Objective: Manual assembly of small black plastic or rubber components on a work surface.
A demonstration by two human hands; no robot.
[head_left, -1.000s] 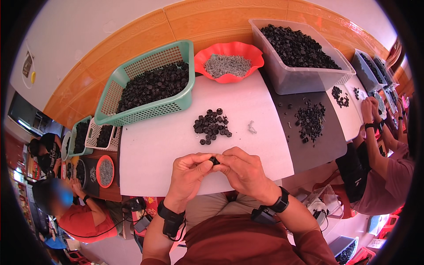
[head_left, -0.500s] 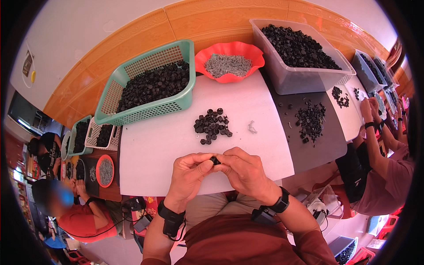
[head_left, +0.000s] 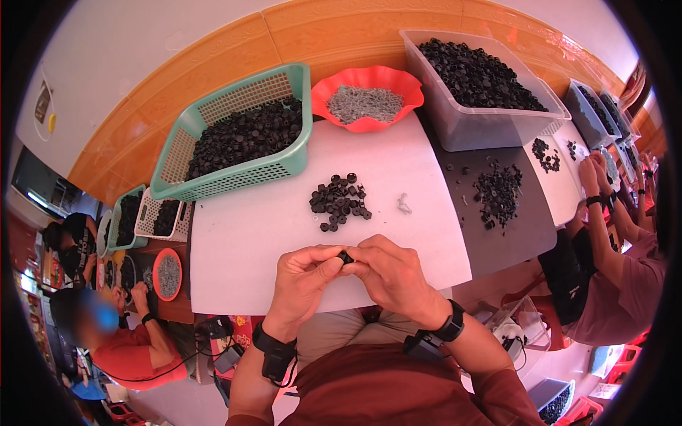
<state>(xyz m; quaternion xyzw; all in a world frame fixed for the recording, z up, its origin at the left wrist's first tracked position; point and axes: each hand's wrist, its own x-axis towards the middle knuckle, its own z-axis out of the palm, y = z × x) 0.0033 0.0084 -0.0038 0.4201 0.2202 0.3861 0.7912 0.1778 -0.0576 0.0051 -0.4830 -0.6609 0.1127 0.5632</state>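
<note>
Together, the left hand [head_left: 302, 278] and right hand [head_left: 392, 272] pinch one small black part [head_left: 346, 257]. Light, even pressure should hold it steady.

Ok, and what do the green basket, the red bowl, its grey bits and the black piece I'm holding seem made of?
Green basket: likely moulded plastic, satin, from its even lattice holes. Red bowl: probably plastic, glossy, with a wavy rim. Grey bits: perhaps metal; too small to tell. Black piece: dark, maybe plastic; mostly covered.
</note>
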